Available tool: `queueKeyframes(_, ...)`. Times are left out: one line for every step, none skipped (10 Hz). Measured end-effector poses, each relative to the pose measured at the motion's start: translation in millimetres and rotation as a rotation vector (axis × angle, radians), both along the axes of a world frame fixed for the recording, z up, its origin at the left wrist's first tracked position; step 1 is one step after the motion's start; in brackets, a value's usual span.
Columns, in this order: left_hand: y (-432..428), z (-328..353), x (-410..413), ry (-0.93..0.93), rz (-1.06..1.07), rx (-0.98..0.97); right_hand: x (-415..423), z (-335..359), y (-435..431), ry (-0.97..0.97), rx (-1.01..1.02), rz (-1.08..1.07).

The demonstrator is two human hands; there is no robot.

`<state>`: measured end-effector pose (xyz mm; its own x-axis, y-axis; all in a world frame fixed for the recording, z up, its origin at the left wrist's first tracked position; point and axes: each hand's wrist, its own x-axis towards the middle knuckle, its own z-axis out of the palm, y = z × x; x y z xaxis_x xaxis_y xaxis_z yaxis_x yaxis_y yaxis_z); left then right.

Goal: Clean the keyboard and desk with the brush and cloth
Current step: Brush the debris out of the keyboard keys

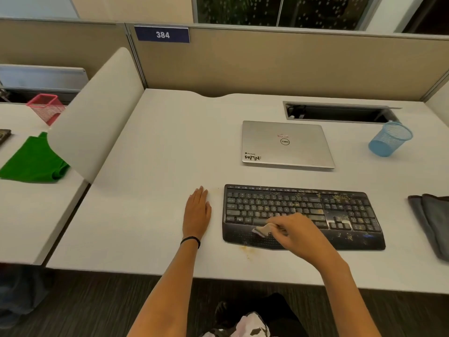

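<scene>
Left wrist: I see a thin black band (190,240) looped round it, just behind the left hand (197,210).
Forearms: both bare down to my frame's lower edge.
Lap: a dark garment (279,310), with white fabric blotched black (247,324) below it.

Bare desk (150,166) left of the keyboard (301,215) — laptop (286,144) behind, grey cloth (432,222) right, divider panel (97,113) bounding the far left
</scene>
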<state>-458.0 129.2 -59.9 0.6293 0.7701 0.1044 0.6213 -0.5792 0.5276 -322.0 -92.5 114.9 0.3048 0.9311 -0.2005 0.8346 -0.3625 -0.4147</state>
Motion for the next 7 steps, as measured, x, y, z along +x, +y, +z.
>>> queueKeyframes(-0.5,0.9,-0.3,0.000,0.002,-0.006,-5.7,-0.3,1.4,0.066,0.083,-0.012)
queueKeyframes(-0.7,1.2,-0.5,0.001,0.001,-0.014,-5.4,1.4,1.5,-0.054,0.069,-0.025)
queueKeyframes(-0.7,1.1,-0.7,-0.002,-0.002,-0.015,-12.4,0.0,1.3,-0.054,0.034,0.038)
queueKeyframes(-0.6,1.4,-1.2,-0.004,-0.003,-0.010,-16.0,-5.6,-3.0,0.001,0.016,0.066)
queueKeyframes(-0.8,1.4,-1.1,-0.005,-0.004,-0.005,-14.7,-0.4,-4.9,0.068,0.025,0.055)
queueKeyframes(-0.9,1.3,-1.0,-0.007,-0.004,0.003,-12.9,3.3,-5.6,0.031,0.049,0.037)
queueKeyframes(-0.3,0.4,-0.8,-0.001,-0.005,0.003,-13.4,-1.7,-6.1,0.025,0.051,0.035)
